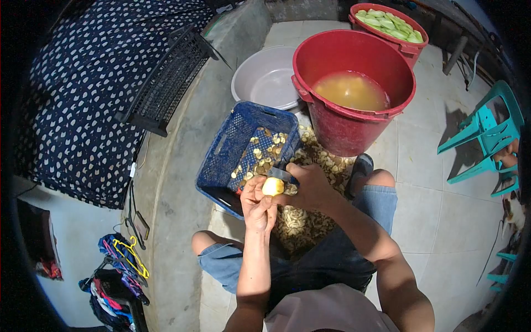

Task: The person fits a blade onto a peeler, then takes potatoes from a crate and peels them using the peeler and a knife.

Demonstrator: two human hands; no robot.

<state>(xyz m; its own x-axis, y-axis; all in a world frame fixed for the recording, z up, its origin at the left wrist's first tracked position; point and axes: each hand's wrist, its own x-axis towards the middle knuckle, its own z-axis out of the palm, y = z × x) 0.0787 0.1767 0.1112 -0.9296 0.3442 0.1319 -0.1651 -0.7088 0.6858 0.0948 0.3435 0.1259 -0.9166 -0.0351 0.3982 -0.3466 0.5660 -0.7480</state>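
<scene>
My left hand (259, 207) is closed around a pale yellow, rounded vegetable (273, 187) that looks like a peeled potato, with a brownish patch on its upper side. My right hand (310, 185) is closed on a knife (280, 174), whose flat grey blade lies against the top of the vegetable; its handle is hidden in the fingers. Just beyond both hands stands a blue plastic crate (221, 141), tilted in my view, with several small yellowish pieces inside. Pale peelings or slices (301, 224) lie heaped on the floor between my legs and beside the crate.
A large red tub (354, 127) holds cloudy yellowish liquid. Behind it stands another red tub (416, 48) of green slices. A grey basin (246, 83) sits beside the crate. At left are a concrete ledge (182, 182) and black crate (166, 83); at right, a green chair (487, 130).
</scene>
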